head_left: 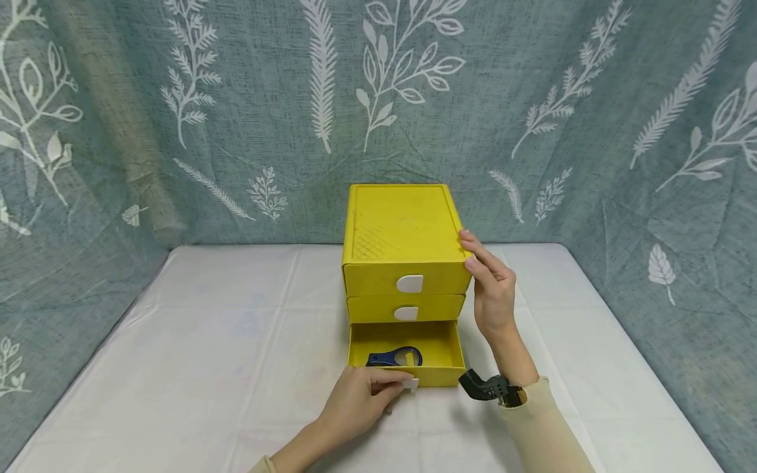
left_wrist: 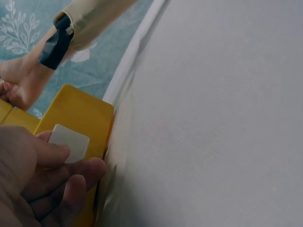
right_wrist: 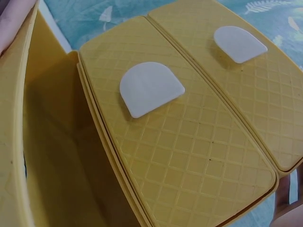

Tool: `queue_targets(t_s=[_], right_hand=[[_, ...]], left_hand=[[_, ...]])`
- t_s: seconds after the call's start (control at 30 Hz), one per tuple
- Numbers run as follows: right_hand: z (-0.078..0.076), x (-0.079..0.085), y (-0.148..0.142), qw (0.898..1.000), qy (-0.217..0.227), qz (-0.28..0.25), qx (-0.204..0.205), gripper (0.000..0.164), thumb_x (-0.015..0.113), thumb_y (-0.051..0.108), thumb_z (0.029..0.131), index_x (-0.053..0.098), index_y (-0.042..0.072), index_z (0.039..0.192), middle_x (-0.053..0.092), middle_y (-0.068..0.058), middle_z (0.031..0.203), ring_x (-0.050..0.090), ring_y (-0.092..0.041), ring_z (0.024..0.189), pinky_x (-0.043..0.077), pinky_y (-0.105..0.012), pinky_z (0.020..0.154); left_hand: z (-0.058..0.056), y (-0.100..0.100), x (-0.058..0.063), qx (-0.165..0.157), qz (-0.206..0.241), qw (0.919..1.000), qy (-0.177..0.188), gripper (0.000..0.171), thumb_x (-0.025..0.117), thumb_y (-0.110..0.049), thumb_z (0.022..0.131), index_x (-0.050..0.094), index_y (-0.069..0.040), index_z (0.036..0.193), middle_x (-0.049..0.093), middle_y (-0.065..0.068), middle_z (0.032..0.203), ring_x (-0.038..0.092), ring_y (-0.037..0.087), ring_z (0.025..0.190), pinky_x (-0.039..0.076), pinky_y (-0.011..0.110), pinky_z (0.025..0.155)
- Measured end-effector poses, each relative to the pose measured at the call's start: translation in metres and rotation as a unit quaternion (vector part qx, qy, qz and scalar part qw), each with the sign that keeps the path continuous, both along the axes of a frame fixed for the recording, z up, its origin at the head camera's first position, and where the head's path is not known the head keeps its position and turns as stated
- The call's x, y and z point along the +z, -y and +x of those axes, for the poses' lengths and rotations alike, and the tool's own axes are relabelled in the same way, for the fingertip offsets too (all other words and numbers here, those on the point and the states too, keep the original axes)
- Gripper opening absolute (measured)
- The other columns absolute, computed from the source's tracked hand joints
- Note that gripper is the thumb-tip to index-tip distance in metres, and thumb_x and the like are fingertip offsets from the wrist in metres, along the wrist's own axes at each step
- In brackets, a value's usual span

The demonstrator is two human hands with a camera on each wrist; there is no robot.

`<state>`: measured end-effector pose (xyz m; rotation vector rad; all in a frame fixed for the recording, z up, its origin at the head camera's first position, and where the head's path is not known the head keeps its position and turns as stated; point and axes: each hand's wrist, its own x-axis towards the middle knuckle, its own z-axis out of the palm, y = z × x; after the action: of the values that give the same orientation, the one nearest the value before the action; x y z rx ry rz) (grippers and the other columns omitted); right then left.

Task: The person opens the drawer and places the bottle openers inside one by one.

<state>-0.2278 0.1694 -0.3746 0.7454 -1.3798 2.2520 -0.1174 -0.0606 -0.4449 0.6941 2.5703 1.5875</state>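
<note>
A yellow cabinet point(head_left: 408, 223) with three stacked drawers stands on the table, its lowest drawer point(head_left: 437, 376) pulled out. My left hand point(head_left: 357, 401) pinches the white tab handle point(left_wrist: 71, 142) of that drawer between thumb and fingers. Inside lies a dark blue tool point(head_left: 390, 357) with a handle and a round, ring-like head, partly hidden by the drawer front. My right hand point(head_left: 497, 289) rests on the cabinet's upper right edge with fingers extended. In the right wrist view, the two upper drawers point(right_wrist: 189, 156) are closed, each with a white handle point(right_wrist: 151, 90).
A white cloth point(head_left: 225, 368) covers the table. Behind and at the sides hangs a blue-green curtain point(head_left: 266, 118) with white leaf prints, close to the cabinet's back. A black strap-on device point(head_left: 487, 387) sits on the right wrist.
</note>
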Motion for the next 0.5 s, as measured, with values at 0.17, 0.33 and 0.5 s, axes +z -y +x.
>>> queue_targets(t_s=[0.17,0.33,0.5], right_hand=[[0.000,0.000,0.000,1.000,0.003,-0.004,0.000,0.029,0.052,-0.004,0.097,0.066,-0.006,0.123,0.058,-0.015,0.134,0.036,-0.032,0.138,0.026,-0.040,0.114],[0.001,0.001,0.001,1.000,0.003,-0.003,-0.003,0.029,0.052,-0.004,0.097,0.065,-0.007,0.123,0.058,-0.016,0.134,0.037,-0.032,0.138,0.025,-0.040,0.114],[0.001,0.001,0.001,1.000,0.003,-0.004,-0.003,0.029,0.052,-0.005,0.097,0.066,-0.007,0.122,0.058,-0.016,0.134,0.037,-0.032,0.138,0.025,-0.040,0.114]], left_hand=[[-0.003,0.001,-0.001,0.000,0.002,0.9999,-0.012,0.021,0.073,-0.004,0.089,0.079,-0.015,0.105,0.070,-0.003,0.077,0.058,0.002,0.052,0.050,0.021,0.051],[-0.008,0.001,-0.003,0.000,0.002,0.9998,-0.021,0.020,0.073,-0.005,0.089,0.079,-0.015,0.106,0.073,0.000,0.087,0.060,0.004,0.054,0.051,0.022,0.052],[-0.012,0.002,-0.004,-0.001,0.001,0.9995,-0.030,0.022,0.073,-0.003,0.089,0.079,-0.015,0.106,0.071,-0.002,0.078,0.057,0.000,0.052,0.050,0.021,0.051]])
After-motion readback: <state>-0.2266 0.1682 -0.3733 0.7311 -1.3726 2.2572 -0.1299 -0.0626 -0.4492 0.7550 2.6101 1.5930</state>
